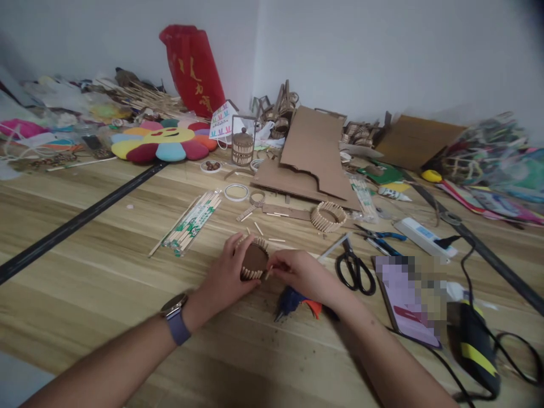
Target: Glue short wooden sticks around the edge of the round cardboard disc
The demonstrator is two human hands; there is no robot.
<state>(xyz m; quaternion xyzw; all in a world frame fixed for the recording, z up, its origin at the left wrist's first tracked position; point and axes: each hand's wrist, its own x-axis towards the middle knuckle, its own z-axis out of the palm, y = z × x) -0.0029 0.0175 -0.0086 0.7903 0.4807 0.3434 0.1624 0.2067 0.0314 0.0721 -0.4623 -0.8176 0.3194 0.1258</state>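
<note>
My left hand (232, 271) grips the left side of a small round cardboard piece (255, 259) ringed with short upright wooden stick pieces. At its right edge, my right hand (293, 269) is closed in a pinch on a short stick piece (268, 273). Just below the right hand lies a blue glue gun (291, 300) with an orange part, partly hidden by the wrist. A few loose stick pieces (259, 229) are scattered beyond the left hand. Farther off stands a similar ring of sticks (328, 217) beside a cardboard strip (287, 212).
Black scissors (356, 271), blue-handled pliers (382, 233), a phone (408, 306) and a power strip (425, 238) lie to the right. Packaged chopsticks (193, 224) lie left, a tape roll (236, 192) ahead. Behind are cardboard sheets (312, 147) and a small lidded stick bucket (242, 148).
</note>
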